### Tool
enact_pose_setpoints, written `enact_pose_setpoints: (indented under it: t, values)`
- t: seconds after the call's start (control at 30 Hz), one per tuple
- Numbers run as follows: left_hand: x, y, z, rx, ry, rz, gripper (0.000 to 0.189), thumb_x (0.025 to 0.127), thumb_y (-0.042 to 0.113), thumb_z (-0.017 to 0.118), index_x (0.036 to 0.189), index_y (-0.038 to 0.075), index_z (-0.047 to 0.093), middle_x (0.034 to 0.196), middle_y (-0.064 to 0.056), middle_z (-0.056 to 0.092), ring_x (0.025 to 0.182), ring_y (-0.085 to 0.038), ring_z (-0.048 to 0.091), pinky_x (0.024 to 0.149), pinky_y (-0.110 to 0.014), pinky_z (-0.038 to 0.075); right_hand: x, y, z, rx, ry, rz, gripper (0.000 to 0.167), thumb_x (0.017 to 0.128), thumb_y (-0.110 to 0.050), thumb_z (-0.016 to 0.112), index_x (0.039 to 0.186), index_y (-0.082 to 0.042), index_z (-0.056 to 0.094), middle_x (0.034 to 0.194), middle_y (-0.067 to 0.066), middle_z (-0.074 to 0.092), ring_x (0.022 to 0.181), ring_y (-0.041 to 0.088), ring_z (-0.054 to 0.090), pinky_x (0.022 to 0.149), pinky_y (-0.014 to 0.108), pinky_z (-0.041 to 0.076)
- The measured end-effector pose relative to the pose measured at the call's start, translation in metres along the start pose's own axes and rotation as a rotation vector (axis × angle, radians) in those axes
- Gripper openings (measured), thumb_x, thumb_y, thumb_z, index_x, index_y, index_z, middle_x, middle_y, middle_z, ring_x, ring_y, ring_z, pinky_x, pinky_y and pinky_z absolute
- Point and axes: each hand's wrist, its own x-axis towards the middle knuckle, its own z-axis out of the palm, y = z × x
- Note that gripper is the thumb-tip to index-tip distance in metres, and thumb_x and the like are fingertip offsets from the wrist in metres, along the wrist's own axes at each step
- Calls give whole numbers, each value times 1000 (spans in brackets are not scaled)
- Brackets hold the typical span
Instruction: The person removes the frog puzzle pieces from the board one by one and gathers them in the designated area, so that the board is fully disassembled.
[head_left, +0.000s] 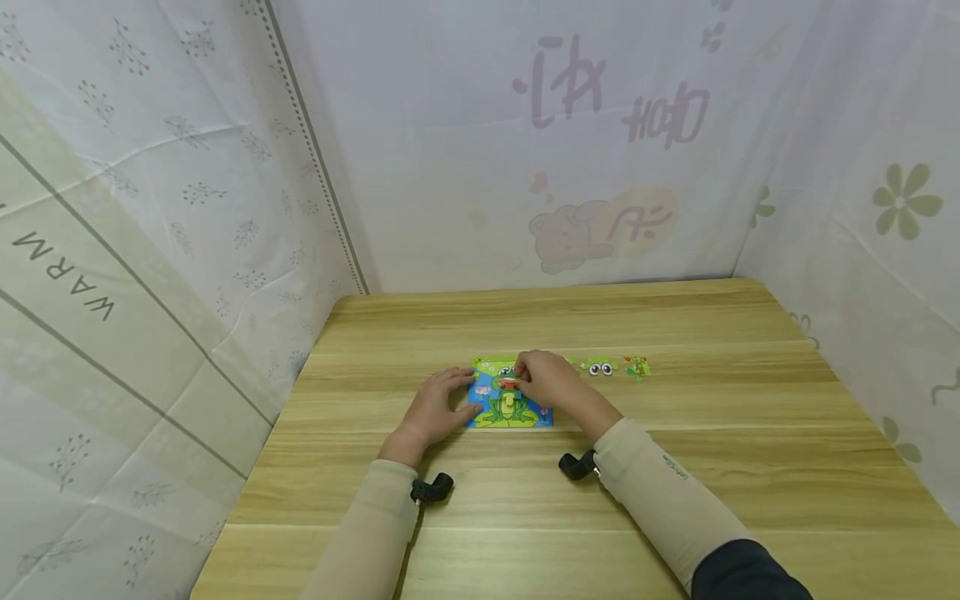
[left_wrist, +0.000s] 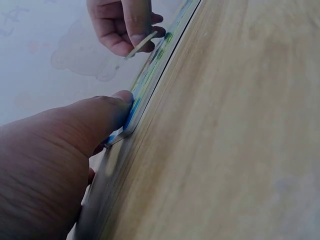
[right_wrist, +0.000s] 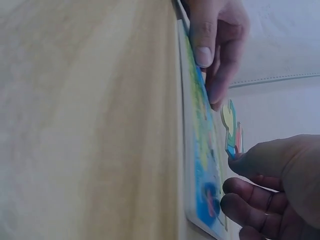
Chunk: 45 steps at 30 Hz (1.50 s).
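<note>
A frog picture puzzle board [head_left: 486, 398] lies flat on the wooden table, blue with a green border. My left hand [head_left: 435, 408] rests at its left side, thumb and fingers spread; the thumb [left_wrist: 117, 102] presses on the board's edge in the left wrist view. Over the upper part of the board, my right hand [head_left: 551, 382] pinches a thin puzzle piece [right_wrist: 230, 127] between thumb and fingertips. That piece is tilted and raised above the board in the right wrist view, with blue, yellow and red on it. The right fingers partly hide the frog's head in the head view.
Right of the board lie a loose puzzle piece with frog eyes [head_left: 600, 367] and a green and red piece [head_left: 637, 367]. The wooden table [head_left: 517, 533] reaches back to a printed curtain [head_left: 465, 167]. Each wrist wears a small black camera [head_left: 432, 488].
</note>
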Motion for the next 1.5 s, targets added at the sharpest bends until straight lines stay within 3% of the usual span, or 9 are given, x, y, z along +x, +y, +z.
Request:
enact_pose_setpoints:
  t: [0.23, 0.67, 0.93, 1.5]
  values:
    - [0, 1, 0, 10, -4, -1, 58, 94, 39, 81, 144, 12, 65, 154, 0, 55, 149, -26, 41, 125, -51, 28, -6, 7, -10, 17, 21, 0, 10, 99, -21, 74, 106, -14, 71, 90, -5, 65, 78, 13, 60, 71, 33, 54]
    - [-1, 1, -2, -3, -30, -37, 59, 95, 41, 80, 146, 15, 63, 156, 3, 53, 152, -23, 37, 126, -49, 26, -26, 42, -30, 38, 34, 54, 12, 100, -21, 73, 108, -12, 70, 95, -3, 67, 82, 15, 62, 76, 37, 56]
    - [-1, 0, -1, -8, -23, -24, 59, 95, 40, 79, 146, 14, 63, 156, 2, 53, 151, -24, 38, 125, -49, 30, -36, 61, -39, 43, 65, 70, 10, 98, -19, 75, 103, -12, 70, 94, -1, 68, 79, 16, 62, 70, 36, 54]
    - [-1, 1, 0, -21, -7, -10, 59, 95, 38, 80, 145, 13, 64, 155, 0, 54, 151, -26, 39, 124, -55, 30, -55, 95, -52, 54, 43, 109, 7, 97, -15, 74, 101, -10, 71, 93, 0, 67, 84, 19, 61, 77, 40, 55]
